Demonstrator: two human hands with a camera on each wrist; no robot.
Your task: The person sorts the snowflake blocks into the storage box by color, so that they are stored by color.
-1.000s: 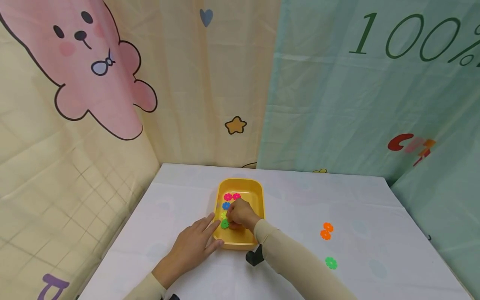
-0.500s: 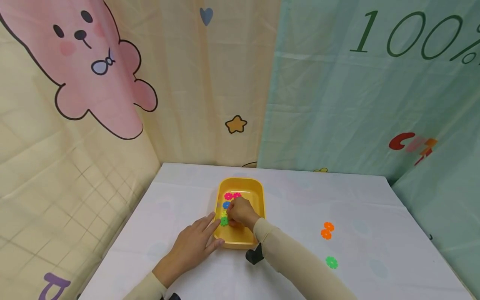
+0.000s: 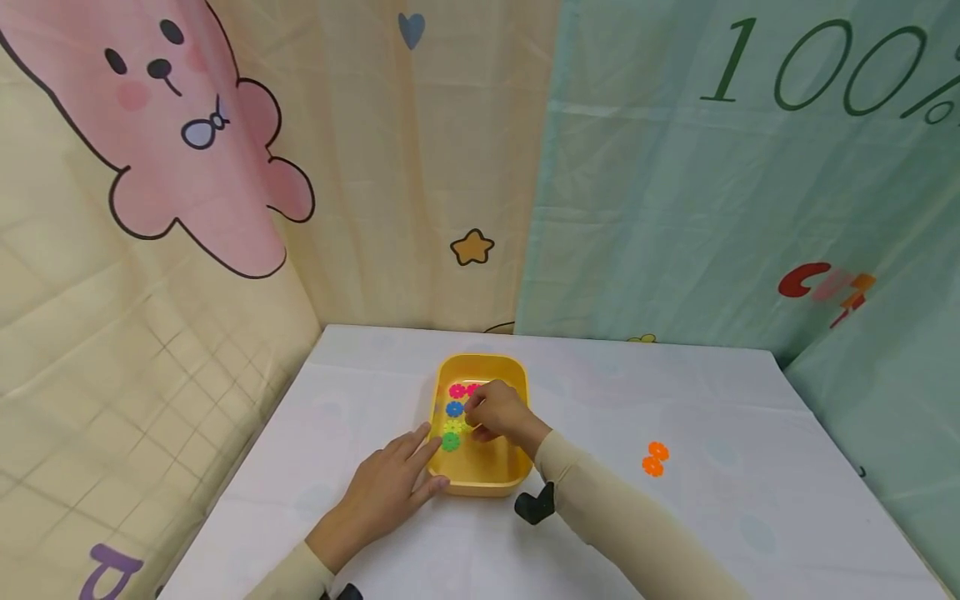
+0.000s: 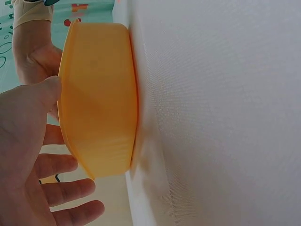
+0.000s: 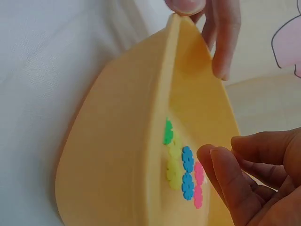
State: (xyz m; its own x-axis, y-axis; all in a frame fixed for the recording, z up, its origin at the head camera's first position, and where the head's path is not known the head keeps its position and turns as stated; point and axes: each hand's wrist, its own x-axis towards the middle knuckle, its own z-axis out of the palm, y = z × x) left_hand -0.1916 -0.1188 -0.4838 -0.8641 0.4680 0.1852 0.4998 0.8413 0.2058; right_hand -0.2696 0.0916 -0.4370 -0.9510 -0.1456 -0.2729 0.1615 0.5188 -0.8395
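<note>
A yellow tray (image 3: pixel 480 490) stands on the white table. My left hand (image 3: pixel 386 479) lies at its left side, fingers straight; in the left wrist view the thumb touches the rim. Above the tray floor is my right hand (image 3: pixel 501 410), fingers loosely bent; nothing shows between the fingertips in the right wrist view. Flower-shaped plastic discs lie inside: two pink discs (image 5: pixel 198 185), two blue discs (image 5: pixel 187 173), two yellow discs (image 5: pixel 174 162) and a green disc (image 3: pixel 450 442). In the head view my right hand covers part of these rows.
Two orange flower discs (image 3: pixel 656 459) lie on the table (image 3: pixel 720 500) right of the tray, beyond the right sleeve (image 3: pixel 622 517). Printed curtains (image 3: pixel 420 167) hang behind and beside the table.
My right hand has lifted and drawn right, uncovering more of the yellow discs. Its sleeve now hides the green disc on the table. The left hand stays in place.
</note>
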